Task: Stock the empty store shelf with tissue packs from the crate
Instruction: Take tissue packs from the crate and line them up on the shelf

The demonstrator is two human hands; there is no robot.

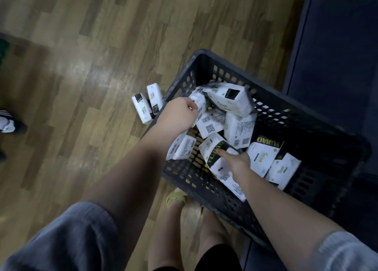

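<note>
One dark slatted crate [272,115] stands on the wood floor [81,66], holding about eight white tissue packs [240,130] with black-and-yellow labels, tumbled at all angles. Two more packs [147,105] lie on the floor just beside the crate's far-left corner. The left hand [180,115] grips a pack [199,101] at that corner; the right hand [237,161] clasps another pack [216,158] near the crate's near edge.

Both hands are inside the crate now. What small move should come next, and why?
Probably lift both hands out. The left hand grips a pack near the crate rim, and the right hand grips another pack, so both seem ready to carry.
</note>
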